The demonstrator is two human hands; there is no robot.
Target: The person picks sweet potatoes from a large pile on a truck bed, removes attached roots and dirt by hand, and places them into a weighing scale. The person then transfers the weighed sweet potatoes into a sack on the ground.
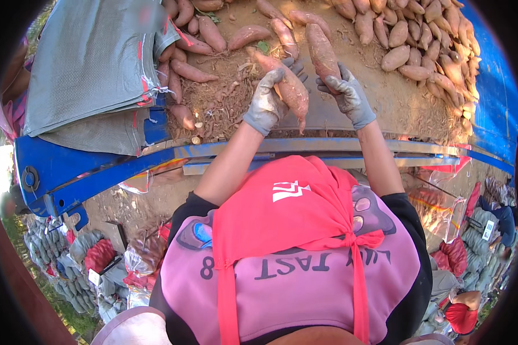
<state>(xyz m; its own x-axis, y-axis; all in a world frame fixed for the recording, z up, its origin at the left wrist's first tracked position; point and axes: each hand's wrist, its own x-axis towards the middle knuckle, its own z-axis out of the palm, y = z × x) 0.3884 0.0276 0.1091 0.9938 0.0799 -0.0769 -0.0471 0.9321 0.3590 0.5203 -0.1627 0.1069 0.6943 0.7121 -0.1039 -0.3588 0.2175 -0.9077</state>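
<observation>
My left hand [267,103], in a grey-coated work glove, grips a long sweet potato [288,88] whose thin tail points down toward me. In my right hand [353,99], gloved alike, is a thicker sweet potato [321,49], held upright by its lower end. Both roots are raised over the soil-strewn sorting surface [341,114], side by side and apart. Beyond my left hand lies another sweet potato [284,38] on the dirt, with a green leaf [263,46] beside it.
A big sweet potato heap [418,39] lies at right against a blue metal side panel [498,82]. Stacked grey woven sacks [90,73] cover the left corner. A metal rail [328,146] runs before my apron [285,207]. Filled sacks [60,258] and another person [462,310] are on the ground.
</observation>
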